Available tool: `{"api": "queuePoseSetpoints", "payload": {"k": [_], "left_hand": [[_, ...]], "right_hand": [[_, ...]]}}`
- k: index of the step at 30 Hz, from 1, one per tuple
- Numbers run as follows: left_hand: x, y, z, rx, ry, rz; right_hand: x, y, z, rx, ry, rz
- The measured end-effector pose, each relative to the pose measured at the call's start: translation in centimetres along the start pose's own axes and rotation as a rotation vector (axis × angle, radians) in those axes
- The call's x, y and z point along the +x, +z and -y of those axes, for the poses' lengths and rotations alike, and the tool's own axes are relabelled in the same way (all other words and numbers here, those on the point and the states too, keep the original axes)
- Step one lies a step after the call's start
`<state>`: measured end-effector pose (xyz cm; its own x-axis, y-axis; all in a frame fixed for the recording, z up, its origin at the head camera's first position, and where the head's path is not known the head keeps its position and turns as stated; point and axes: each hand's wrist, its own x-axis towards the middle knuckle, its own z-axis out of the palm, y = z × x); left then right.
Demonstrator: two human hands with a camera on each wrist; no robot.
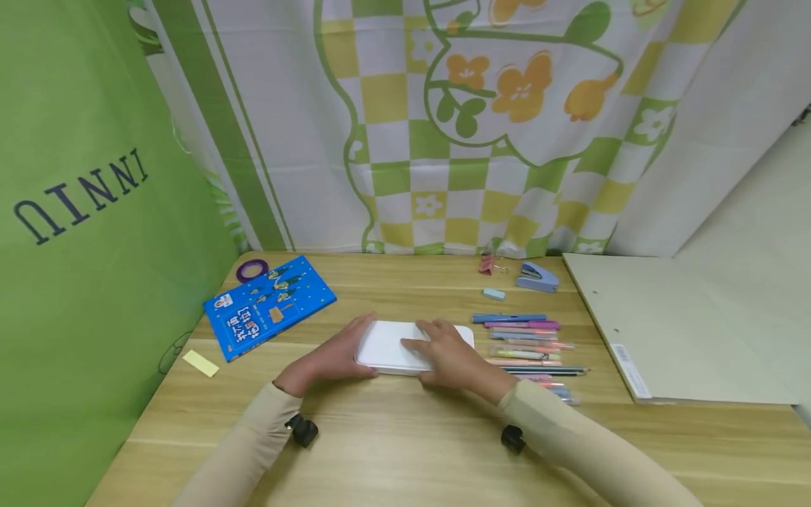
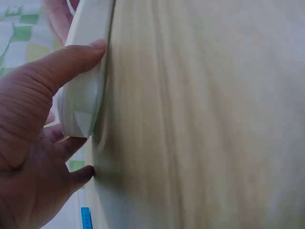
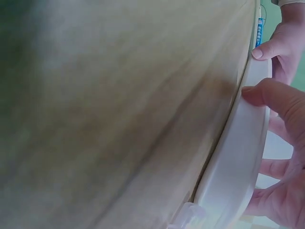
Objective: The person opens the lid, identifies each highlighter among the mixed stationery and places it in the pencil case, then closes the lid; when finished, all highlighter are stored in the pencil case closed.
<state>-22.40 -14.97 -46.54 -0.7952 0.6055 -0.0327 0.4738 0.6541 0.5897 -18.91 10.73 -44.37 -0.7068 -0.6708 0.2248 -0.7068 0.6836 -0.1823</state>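
Observation:
A flat white box (image 1: 393,345) with rounded corners lies on the wooden table, its lid closed flush. My left hand (image 1: 338,352) holds the box's left end, the thumb along the front side and the other fingers round the end. Over the right half of the lid, my right hand (image 1: 448,358) has its fingers spread on top, while its thumb (image 3: 257,93) presses the front side. In the left wrist view the box's side wall (image 2: 86,95) shows close to the tabletop.
Several pens and markers (image 1: 526,345) lie right of the box. Behind them are an eraser (image 1: 494,293), a purple stapler (image 1: 537,277) and a pink binder clip (image 1: 486,265). A blue book (image 1: 269,310), purple tape roll (image 1: 252,270) and yellow sticky notes (image 1: 200,363) lie left; a large board (image 1: 684,331) right.

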Motion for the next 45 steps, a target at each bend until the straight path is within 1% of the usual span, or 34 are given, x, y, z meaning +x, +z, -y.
{"api": "queuePoseSetpoints", "payload": {"k": [4, 7, 11, 13, 18, 22, 26, 28, 31, 34, 36, 38, 40, 42, 45], "left_hand": [[0.1, 0.0, 0.2, 0.002, 0.001, 0.003], [0.0, 0.0, 0.3, -0.005, 0.016, -0.003], [0.0, 0.1, 0.3, 0.007, 0.014, 0.004], [0.0, 0.1, 0.4, 0.004, 0.009, 0.008], [-0.1, -0.1, 0.5, -0.045, -0.042, 0.020], [-0.3, -0.1, 0.8, -0.068, -0.079, 0.022], [-0.1, 0.0, 0.9, -0.104, -0.083, 0.015], [0.0, 0.0, 0.9, -0.121, -0.084, 0.015], [0.1, 0.0, 0.8, -0.147, -0.077, 0.012], [0.1, -0.1, 0.8, -0.164, -0.058, 0.007], [0.1, -0.2, 0.8, -0.188, -0.040, 0.002], [0.0, -0.2, 0.8, -0.215, -0.027, -0.004], [-0.1, -0.3, 0.7, -0.243, -0.023, -0.009], [-0.1, -0.4, 0.7, -0.256, -0.026, -0.014], [-0.2, -0.4, 0.6, -0.232, -0.040, -0.027]], "right_hand": [[0.1, 0.1, -0.2, 0.003, -0.017, -0.033], [0.1, 0.2, -0.2, 0.019, -0.020, -0.041], [0.1, 0.2, -0.3, 0.038, -0.029, -0.040], [0.2, 0.1, -0.5, 0.064, -0.028, -0.034], [0.5, -0.7, -1.1, 0.175, -0.043, 0.017], [0.9, -1.4, -1.7, 0.223, -0.081, 0.097], [0.8, -2.1, -2.3, 0.277, -0.084, 0.150], [0.5, -2.3, -2.7, 0.287, -0.083, 0.168], [-0.1, -2.7, -3.2, 0.294, -0.085, 0.181], [-0.9, -3.5, -3.7, 0.314, -0.093, 0.176], [-1.4, -4.1, -4.0, 0.333, -0.085, 0.176], [-1.9, -4.7, -4.4, 0.362, -0.059, 0.170], [-2.1, -5.3, -4.8, 0.390, -0.011, 0.171], [-2.1, -6.0, -5.3, 0.411, 0.027, 0.150], [-1.8, -6.8, -6.2, 0.490, 0.126, 0.102]]}}
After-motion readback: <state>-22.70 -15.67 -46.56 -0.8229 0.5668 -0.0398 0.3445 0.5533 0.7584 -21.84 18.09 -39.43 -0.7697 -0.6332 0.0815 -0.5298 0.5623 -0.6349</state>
